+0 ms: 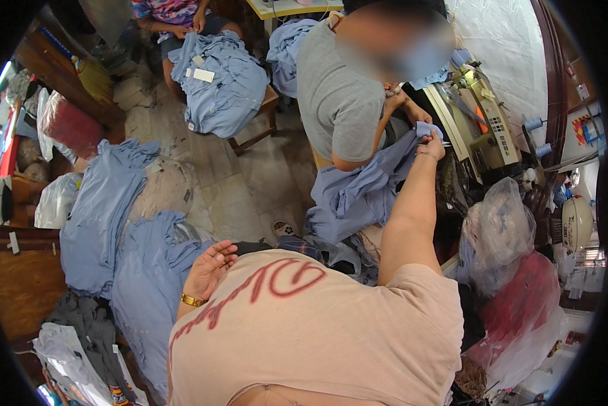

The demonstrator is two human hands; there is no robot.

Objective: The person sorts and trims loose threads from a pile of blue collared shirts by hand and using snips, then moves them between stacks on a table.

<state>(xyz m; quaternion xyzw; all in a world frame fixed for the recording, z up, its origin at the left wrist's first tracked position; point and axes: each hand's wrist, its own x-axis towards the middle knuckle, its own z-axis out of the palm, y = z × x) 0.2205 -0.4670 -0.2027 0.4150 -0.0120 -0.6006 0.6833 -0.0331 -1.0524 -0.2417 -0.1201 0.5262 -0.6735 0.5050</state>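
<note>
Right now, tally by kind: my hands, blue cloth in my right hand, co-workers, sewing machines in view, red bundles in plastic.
Hands: 2 (left hand, right hand)
Held blue cloth: 1
Co-workers: 2 (grey shirt, patterned shirt)
Sewing machine: 1
Red bundles: 2 (left one, right one)
Total: 8

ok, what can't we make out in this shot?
All in the head view:
- Left forearm: mostly hidden behind the tan shirt; the left hand shows.
- Whitish sliver beside the right hand, which grips blue cloth: too small to identify.
- Grey-shirted co-worker's face: blurred.
- Bright-topped co-worker's head: cut off by the upper edge.
</note>
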